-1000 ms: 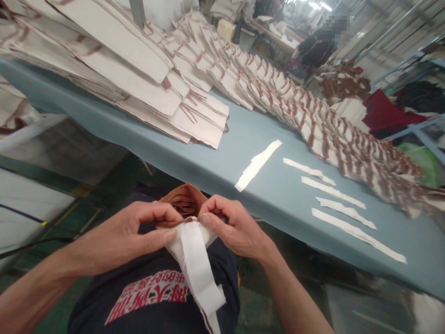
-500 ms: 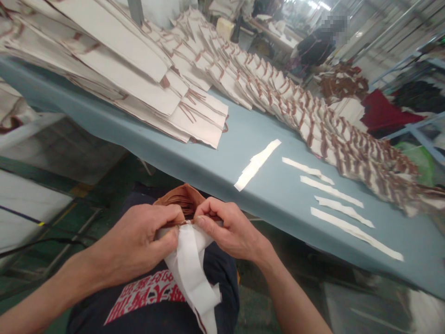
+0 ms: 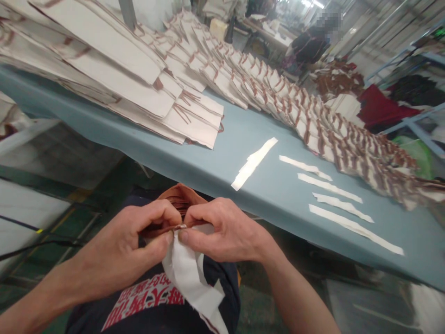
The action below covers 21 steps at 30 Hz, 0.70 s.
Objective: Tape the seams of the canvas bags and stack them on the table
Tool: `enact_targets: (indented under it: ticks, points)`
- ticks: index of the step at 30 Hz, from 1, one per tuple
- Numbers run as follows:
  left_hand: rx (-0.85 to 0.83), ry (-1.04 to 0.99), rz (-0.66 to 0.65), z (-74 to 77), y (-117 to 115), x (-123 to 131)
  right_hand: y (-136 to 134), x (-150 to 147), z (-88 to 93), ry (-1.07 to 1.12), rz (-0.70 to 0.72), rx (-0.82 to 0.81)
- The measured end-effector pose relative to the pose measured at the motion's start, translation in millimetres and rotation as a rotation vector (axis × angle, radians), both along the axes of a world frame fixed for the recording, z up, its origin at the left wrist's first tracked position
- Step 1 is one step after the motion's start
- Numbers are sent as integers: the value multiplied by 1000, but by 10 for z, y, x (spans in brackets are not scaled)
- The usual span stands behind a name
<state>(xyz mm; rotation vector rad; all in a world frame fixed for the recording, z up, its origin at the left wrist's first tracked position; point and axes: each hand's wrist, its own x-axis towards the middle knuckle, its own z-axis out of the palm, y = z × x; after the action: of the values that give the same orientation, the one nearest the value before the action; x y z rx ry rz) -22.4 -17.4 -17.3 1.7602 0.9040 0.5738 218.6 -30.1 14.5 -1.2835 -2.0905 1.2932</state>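
Across the frame from 9 to 4 o'clock, the worktop (image 3: 264, 195): long, flat, covered in smooth blue-grey cloth. At 10-11 o'clock, a big stack of cream panels (image 3: 104, 60): flat, rectangular, stiff-looking, fanned out, thin brown cords trailing from the ends. From 12 to 3 o'clock, a shingled row of cream pieces (image 3: 313, 125): small overlapping rectangles with brown bands, running diagonally along the far side. At 1 o'clock, behind the worktop, a co-worker in dark clothing (image 3: 306, 44); at 2 o'clock, a crumpled red cloth (image 3: 378, 109).

At 6-7 o'clock, the person's dark shirt (image 3: 139, 301), red print on it. Left hand (image 3: 121, 250) at 7 o'clock and right hand (image 3: 222, 229) just past 6, knuckles near touching, below the near worktop edge.

On bare worktop at centre, a wide white strip (image 3: 253, 162), flat, ragged-edged. At 3-4 o'clock, four narrow white strips (image 3: 333, 202), roughly parallel, apart from each other.

Brown fabric bundle (image 3: 179, 199): folded, pleated, soft, sticking up between the two hands. Left fingers clenched on its lower edge. White strip (image 3: 189, 278): thin, limp, hangs from the hands over the shirt; right thumb and forefinger pinch its top end, right where it meets the brown edge.
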Motion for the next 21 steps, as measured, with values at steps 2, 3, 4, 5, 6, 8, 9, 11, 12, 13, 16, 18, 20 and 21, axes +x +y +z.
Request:
enact_targets:
  ticks: [2,3,4,5,6,8,9,11,12,13,16,18,20,21]
  points:
    - [-9,24,-40,34,28,-12,2,-6,-4,22,27,-11]
    - [5,49,-61,50,42,-16,0,-7,-10,23,39,-10]
    - [35,73,-80,61,56,-18,-3,-10,-13,14,47,-6]
    - [76,89,-96,69,68,-19,-7,-16,-11,-5,51,-3]
    - [125,94,-107,70,78,-21,-9,-25,-2,-34,51,-4]
    - [232,86,-118,52,89,-33,-12,-56,33,-108,44,-10]
    - [285,82,-118,35,90,-44,-12,-76,56,-147,41,-7]
    - [394,85,-121,-10,83,-70,-14,-117,98,-208,36,24]
    - [457,86,-126,-32,77,-82,-16,-134,110,-221,34,45]
    - [524,89,-129,-51,69,-89,-17,-146,115,-220,32,58]
    - [728,111,-123,-63,45,-72,-18,-146,77,-112,11,36]
    - [832,131,-121,-41,36,-44,-10,-122,23,18,8,-19]
    - [921,133,-133,-25,35,-38,2,-94,-37,151,18,-110]
    - [954,132,-146,-29,38,-54,7,-82,-66,215,26,-174]
